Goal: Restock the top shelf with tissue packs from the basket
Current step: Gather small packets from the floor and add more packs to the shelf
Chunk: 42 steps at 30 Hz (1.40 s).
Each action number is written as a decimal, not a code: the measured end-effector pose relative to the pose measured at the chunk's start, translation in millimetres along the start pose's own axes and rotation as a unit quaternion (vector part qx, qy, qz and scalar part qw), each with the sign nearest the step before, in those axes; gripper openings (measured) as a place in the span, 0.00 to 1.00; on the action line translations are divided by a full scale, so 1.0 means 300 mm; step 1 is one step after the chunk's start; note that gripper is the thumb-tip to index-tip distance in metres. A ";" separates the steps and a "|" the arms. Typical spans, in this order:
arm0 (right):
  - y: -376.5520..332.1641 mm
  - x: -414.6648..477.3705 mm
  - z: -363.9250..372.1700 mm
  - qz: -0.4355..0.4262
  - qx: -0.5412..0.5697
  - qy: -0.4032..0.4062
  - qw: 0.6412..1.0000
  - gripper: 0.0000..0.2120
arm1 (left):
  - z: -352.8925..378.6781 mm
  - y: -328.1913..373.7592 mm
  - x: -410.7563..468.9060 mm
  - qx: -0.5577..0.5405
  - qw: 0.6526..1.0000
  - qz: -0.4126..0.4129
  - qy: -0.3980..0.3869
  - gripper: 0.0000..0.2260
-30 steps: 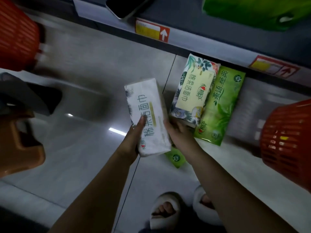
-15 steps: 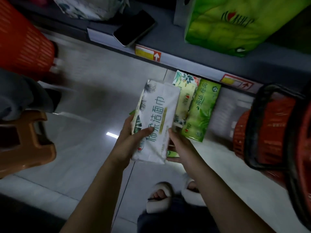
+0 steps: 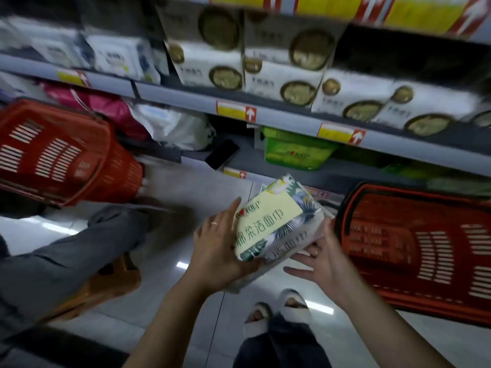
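Since the tissue packs sit stacked, your left hand clasps them (thumb under), your right hand propping open-fingered.

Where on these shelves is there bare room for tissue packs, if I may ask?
Free: on the middle shelf, the dark gap over the single-layer white boxes at right; on the lower shelf, the strip between phone and green pack. Crowded: the double-stacked boxes.

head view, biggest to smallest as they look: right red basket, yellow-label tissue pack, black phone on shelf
1. right red basket
2. yellow-label tissue pack
3. black phone
Pack is nearer the camera, so inflated.
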State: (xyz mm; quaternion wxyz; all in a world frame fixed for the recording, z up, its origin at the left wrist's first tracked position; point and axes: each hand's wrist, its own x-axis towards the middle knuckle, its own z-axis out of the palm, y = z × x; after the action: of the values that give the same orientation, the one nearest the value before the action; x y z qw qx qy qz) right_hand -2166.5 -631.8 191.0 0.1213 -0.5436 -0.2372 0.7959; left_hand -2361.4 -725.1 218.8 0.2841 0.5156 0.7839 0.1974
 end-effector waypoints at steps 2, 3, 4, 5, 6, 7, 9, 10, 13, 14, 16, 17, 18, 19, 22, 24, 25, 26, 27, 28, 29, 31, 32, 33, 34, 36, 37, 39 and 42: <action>-0.094 -0.149 -0.001 -0.033 0.011 -0.011 0.999 0.53 | -0.097 0.098 -0.044 0.030 0.999 0.038 0.022 0.49; -0.134 -0.219 0.000 -0.042 0.019 -0.016 0.999 0.55 | -0.140 0.146 -0.061 0.042 0.997 0.055 0.029 0.49; -0.166 -0.283 -0.001 -0.052 0.025 -0.018 0.998 0.55 | -0.183 0.203 -0.078 0.054 0.995 0.070 0.037 0.48; -0.197 -0.346 0.003 -0.068 0.031 -0.021 0.997 0.53 | -0.226 0.256 -0.095 0.064 0.993 0.084 0.048 0.48; -0.227 -0.413 0.014 -0.087 0.035 -0.024 0.995 0.50 | -0.267 0.305 -0.113 0.073 0.991 0.096 0.061 0.48; -0.255 -0.474 0.029 -0.106 0.039 -0.024 0.993 0.48 | -0.304 0.352 -0.130 0.078 0.989 0.105 0.075 0.48; -0.298 -0.589 0.062 -0.146 0.043 -0.023 0.988 0.44 | -0.375 0.445 -0.158 0.081 0.985 0.121 0.091 0.47; -0.314 -0.644 0.078 -0.162 0.043 -0.024 0.986 0.43 | -0.412 0.488 -0.169 0.080 0.983 0.130 0.099 0.46; -0.358 -0.798 0.129 -0.194 0.069 -0.019 0.978 0.50 | -0.538 0.590 -0.212 0.116 0.972 0.164 0.122 0.47; -0.365 -0.840 0.141 -0.197 0.087 -0.019 0.976 0.55 | -0.582 0.621 -0.225 0.138 0.966 0.182 0.124 0.47; -0.377 -0.909 0.162 -0.200 0.132 -0.034 0.970 0.63 | -0.665 0.680 -0.259 0.174 0.949 0.226 0.133 0.48; -0.384 -0.939 0.174 -0.199 0.155 -0.042 0.967 0.63 | -0.703 0.706 -0.280 0.188 0.941 0.247 0.137 0.49; -0.396 -0.975 0.194 -0.194 0.170 -0.048 0.965 0.59 | -0.739 0.733 -0.299 0.202 0.931 0.269 0.142 0.49; -0.408 -1.006 0.211 -0.191 0.179 -0.053 0.964 0.51 | -0.772 0.760 -0.316 0.216 0.921 0.289 0.148 0.48; -0.438 -1.097 0.260 -0.217 0.212 -0.057 0.951 0.18 | -0.852 0.825 -0.358 0.245 0.906 0.307 0.155 0.44; -0.465 -1.140 0.281 -0.251 0.223 -0.071 0.939 0.18 | -0.891 0.856 -0.377 0.232 0.911 0.303 0.158 0.46; -0.481 -1.162 0.291 -0.268 0.222 -0.070 0.935 0.22 | -0.910 0.870 -0.389 0.212 0.915 0.301 0.164 0.48; -0.500 -1.191 0.302 -0.281 0.225 -0.065 0.931 0.24 | -0.927 0.878 -0.400 0.174 0.923 0.298 0.172 0.50; -0.516 -1.209 0.305 -0.290 0.234 -0.055 0.926 0.21 | -0.949 0.892 -0.415 0.114 0.934 0.289 0.177 0.51; -0.536 -1.237 0.312 -0.298 0.247 -0.048 0.921 0.17 | -0.977 0.908 -0.434 0.033 0.947 0.269 0.173 0.52; -0.556 -1.258 0.316 -0.306 0.261 -0.045 0.914 0.17 | -1.002 0.921 -0.452 -0.061 0.953 0.244 0.170 0.51; -0.589 -1.296 0.320 -0.331 0.278 -0.064 0.899 0.23 | -1.037 0.925 -0.467 -0.214 0.945 0.186 0.165 0.50; -0.603 -1.316 0.324 -0.345 0.282 -0.073 0.892 0.25 | -1.048 0.924 -0.464 -0.263 0.939 0.164 0.150 0.49; -0.613 -1.329 0.325 -0.360 0.287 -0.083 0.884 0.24 | -1.057 0.927 -0.459 -0.303 0.934 0.147 0.119 0.48; -0.621 -1.345 0.328 -0.370 0.290 -0.092 0.878 0.21 | -1.061 0.932 -0.454 -0.341 0.927 0.131 0.082 0.47; -0.630 -1.376 0.334 -0.389 0.300 -0.107 0.865 0.16 | -1.060 0.950 -0.455 -0.401 0.909 0.111 0.027 0.45; -0.632 -1.382 0.334 -0.396 0.305 -0.111 0.859 0.15 | -1.059 0.968 -0.463 -0.424 0.900 0.103 0.011 0.43; -0.641 -1.412 0.348 -0.401 0.293 -0.118 0.860 0.18 | -1.065 0.995 -0.469 -0.468 0.877 0.104 0.012 0.35; -0.653 -1.452 0.347 -0.389 0.276 -0.110 0.872 0.23 | -1.083 1.025 -0.477 -0.509 0.854 0.103 0.025 0.36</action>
State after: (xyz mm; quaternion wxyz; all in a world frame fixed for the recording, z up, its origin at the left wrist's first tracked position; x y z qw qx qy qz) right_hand -2110.0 -685.7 673.6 0.5394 -0.2605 -0.2122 0.7721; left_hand -2314.4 -742.2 685.8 0.4653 0.3717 0.5233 0.6094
